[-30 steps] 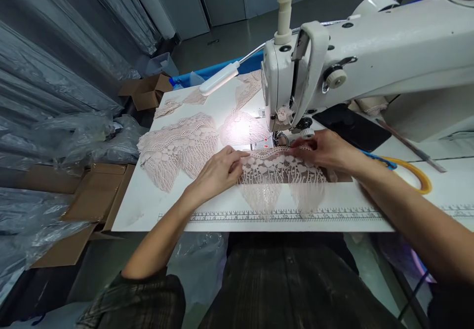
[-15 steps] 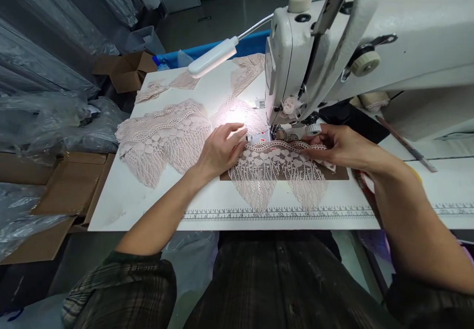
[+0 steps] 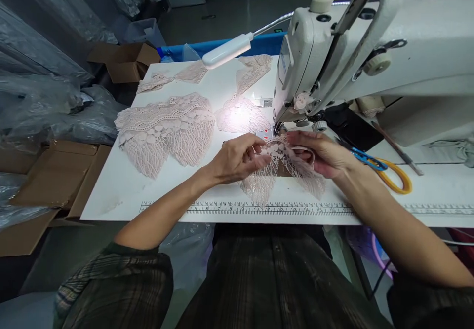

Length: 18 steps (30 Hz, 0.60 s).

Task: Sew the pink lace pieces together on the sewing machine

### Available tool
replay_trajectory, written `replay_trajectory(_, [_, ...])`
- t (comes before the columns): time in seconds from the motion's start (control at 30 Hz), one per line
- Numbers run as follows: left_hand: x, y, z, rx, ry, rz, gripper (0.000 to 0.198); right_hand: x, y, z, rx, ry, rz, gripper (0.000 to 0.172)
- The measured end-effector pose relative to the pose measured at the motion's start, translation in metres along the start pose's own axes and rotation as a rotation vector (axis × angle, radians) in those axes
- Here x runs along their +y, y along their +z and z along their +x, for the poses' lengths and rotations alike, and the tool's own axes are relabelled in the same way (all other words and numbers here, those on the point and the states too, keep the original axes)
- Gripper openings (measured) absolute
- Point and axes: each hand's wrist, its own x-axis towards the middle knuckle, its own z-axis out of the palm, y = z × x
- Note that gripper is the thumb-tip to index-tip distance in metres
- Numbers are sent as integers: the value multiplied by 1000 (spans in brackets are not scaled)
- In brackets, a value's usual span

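Observation:
A piece of pale pink lace (image 3: pixel 264 181) with pointed scallops hangs between my hands, just in front of the needle of the white sewing machine (image 3: pixel 299 38). My left hand (image 3: pixel 242 159) has its fingers curled at the lace's left upper edge, pinching it. On the right side, my right hand (image 3: pixel 316 154) grips the lace, which is bunched and folded between thumb and fingers. Under the lamp (image 3: pixel 227 51) lies another lace part (image 3: pixel 240 114), brightly lit, behind the presser foot. A larger lace piece (image 3: pixel 166 131) is spread flat on the left of the table.
A ruler strip (image 3: pixel 229 208) runs along the front edge of the white table (image 3: pixel 118 186). Blue and yellow scissors (image 3: pixel 394 173) lie right of my right hand. Cardboard boxes (image 3: pixel 55 171) and plastic-wrapped bundles stand on the left. More lace lies at the back.
Both hands have come closer together, and the lace is now lifted and folded at its right side. The scissors have come into clear view. The camera view has shifted slightly.

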Motion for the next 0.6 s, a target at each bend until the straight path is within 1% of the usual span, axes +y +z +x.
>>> replay_trajectory(0.07, [3, -2, -2, -36, -210, -285, 70, 8, 18, -3, -85, 3, 104, 35])
replay_trajectory(0.1, [5, -2, -2, -53, -296, -358, 71, 11, 23, -4, -122, -1, 102, 36])
replay_trajectory(0.13, [6, -3, -3, -55, -366, -365, 72, 13, 25, -5, -141, -20, 52, 38])
replay_trajectory(0.2, [10, -4, -3, -27, -455, -222, 70, 15, 19, -6, -119, -100, -182, 40])
replay_trajectory(0.27, [12, -5, -3, 5, -477, -54, 65, 14, 3, -6, -12, -229, -518, 37])
replay_trajectory(0.3, [12, -5, -2, 17, -474, -7, 61, 13, -6, -6, 50, -292, -688, 34])
replay_trajectory(0.33, [12, -5, -2, 24, -471, 6, 56, 12, -14, -7, 96, -354, -847, 32])
replay_trajectory(0.37, [12, -5, -2, 32, -470, -9, 52, 12, -21, -8, 112, -425, -985, 30])
replay_trajectory(0.4, [11, -5, -1, 39, -472, -44, 49, 13, -25, -9, 100, -508, -1098, 29])
replay_trajectory(0.5, [8, -6, 1, 48, -478, -154, 47, 21, -28, -9, -54, -787, -1327, 35])
replay_trajectory(0.53, [7, -7, 2, 66, -481, -162, 47, 26, -28, -8, -86, -857, -1387, 37])
replay_trajectory(0.6, [5, -8, 2, 79, -494, -128, 53, 34, -27, -5, -83, -932, -1490, 38])
